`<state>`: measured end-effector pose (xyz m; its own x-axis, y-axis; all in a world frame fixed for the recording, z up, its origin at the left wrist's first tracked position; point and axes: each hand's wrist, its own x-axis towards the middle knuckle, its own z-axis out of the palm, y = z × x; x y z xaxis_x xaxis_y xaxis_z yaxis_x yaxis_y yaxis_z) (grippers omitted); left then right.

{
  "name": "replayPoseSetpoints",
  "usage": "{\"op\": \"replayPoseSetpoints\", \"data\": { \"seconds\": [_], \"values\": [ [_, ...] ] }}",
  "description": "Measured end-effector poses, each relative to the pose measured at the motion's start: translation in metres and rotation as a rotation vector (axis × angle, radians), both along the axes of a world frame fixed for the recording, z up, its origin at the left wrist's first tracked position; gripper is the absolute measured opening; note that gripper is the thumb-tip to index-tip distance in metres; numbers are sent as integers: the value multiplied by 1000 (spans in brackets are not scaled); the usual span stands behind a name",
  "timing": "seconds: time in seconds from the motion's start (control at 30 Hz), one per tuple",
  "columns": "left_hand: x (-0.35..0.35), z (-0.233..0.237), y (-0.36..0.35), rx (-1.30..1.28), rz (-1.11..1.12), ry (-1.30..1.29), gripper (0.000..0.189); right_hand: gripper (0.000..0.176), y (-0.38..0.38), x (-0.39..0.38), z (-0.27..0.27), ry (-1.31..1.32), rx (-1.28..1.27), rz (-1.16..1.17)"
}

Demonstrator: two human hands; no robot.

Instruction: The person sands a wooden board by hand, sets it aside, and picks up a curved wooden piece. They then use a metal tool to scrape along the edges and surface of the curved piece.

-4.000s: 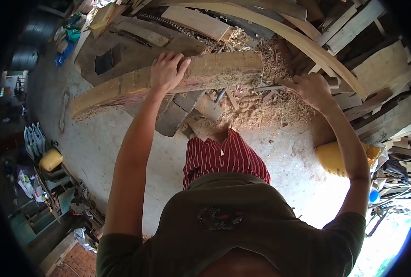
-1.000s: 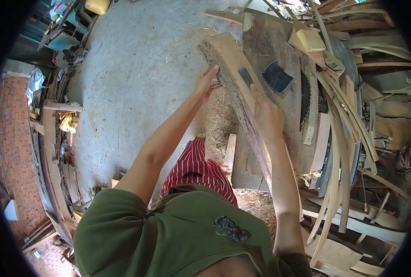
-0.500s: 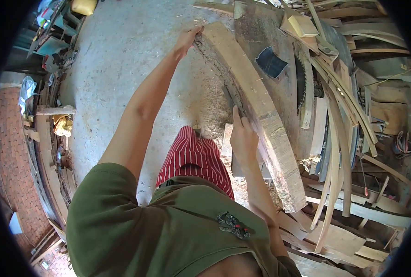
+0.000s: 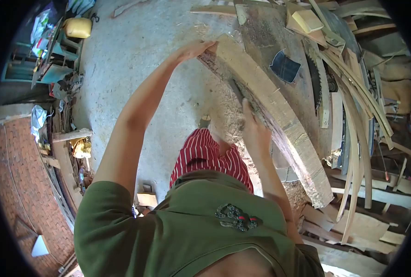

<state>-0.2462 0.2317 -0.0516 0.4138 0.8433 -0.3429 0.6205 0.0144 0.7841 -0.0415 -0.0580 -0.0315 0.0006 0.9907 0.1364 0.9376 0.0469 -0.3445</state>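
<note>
A thick, curved wooden beam (image 4: pixel 279 111) runs diagonally from the far middle down to the right, with a rough, dark edge facing me. My left hand (image 4: pixel 191 51) is closed around the corner of its far end. In my right hand (image 4: pixel 257 134) is a tool with a dark, narrow flat blade (image 4: pixel 236 90), its handle hidden by the fingers. The index finger stretches along the tool, and the blade lies close against the beam's rough edge, pointing to the far end.
Shavings (image 4: pixel 233 115) litter the concrete floor (image 4: pixel 145 55) beside the beam. A curved dark blue piece (image 4: pixel 285 66) rests on a wide board behind it. Long curved strips (image 4: pixel 353 152) and scrap wood are stacked at right. A yellow container (image 4: pixel 77 27) stands far left, a brick wall (image 4: pixel 25 175) nearer.
My right hand and the blade have slid along the beam's edge toward its far end. The left hand keeps its hold. The whole view has shifted, so surroundings appear lower and farther right.
</note>
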Motion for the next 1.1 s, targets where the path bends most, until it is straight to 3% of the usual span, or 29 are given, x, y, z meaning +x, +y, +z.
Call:
{"op": "replayPoseSetpoints", "data": {
  "seconds": [0.1, 0.2, 0.33, 0.43, 0.47, 0.57, 0.6, 0.7, 0.73, 0.83, 0.97, 1.1],
  "values": [
    [6, 8, 17, -152, -142, 150, 68, 66, -26, 22, 18, -31, -131, -28],
    [5, 21, 9, -206, -226, 50, 77, 61, -26, 21, 14, -41, -29, -31],
    [4, 21, 4, -238, -255, 7, 79, 56, 21, -9, 18, -59, -93, 5],
    [4, 22, 12, -242, -295, -44, 78, 70, -12, 2, 21, -13, -124, -69],
    [4, 20, 15, -278, -330, -76, 77, 67, -27, 8, 21, 0, -92, -109],
    [6, -1, 12, -203, -218, -132, 76, 63, -35, 16, 23, 29, -249, -163],
    [5, -7, 14, -208, -224, -130, 76, 64, -21, 10, 11, 54, -6, -46],
    [3, -10, 16, -224, -231, -174, 76, 66, 21, -21, -8, 1, -84, -53],
    [4, -8, 16, -204, -233, -175, 76, 68, 16, -21, -6, -100, -62, -42],
    [4, -6, 13, -167, -234, -179, 77, 69, -27, -1, 6, -53, -148, -126],
    [2, -6, 11, -111, -250, -166, 79, 72, -12, -6, 2, -18, -157, -91],
    [3, 10, 22, -275, -307, -131, 79, 74, 25, -31, -7, -58, -71, -78]
  ]
}}
